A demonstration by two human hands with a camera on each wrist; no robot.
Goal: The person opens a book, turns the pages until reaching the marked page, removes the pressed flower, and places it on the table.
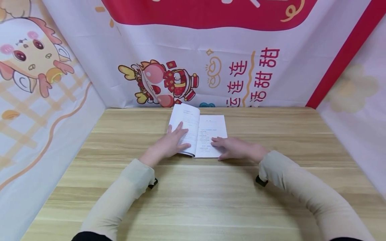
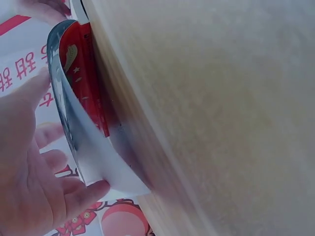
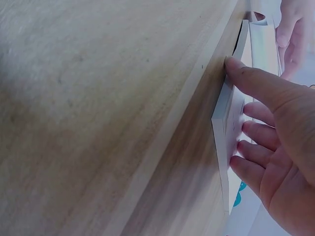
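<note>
An open book with printed white pages lies near the back of the table. Its left part bows up from the tabletop, and the left wrist view shows a dark, curved cover with a red printed side beneath. My left hand rests on the left page with fingers spread, fingertips along its outer edge in the left wrist view. On the lower right page lies my right hand, fingers fairly straight. Its thumb is at the book's lower edge, the other fingertips on the page.
The wood-grain table stretches toward me on both sides of the book. Behind it hangs a white and red printed cloth, close to the book's top edge. More printed cloth hangs along the left side.
</note>
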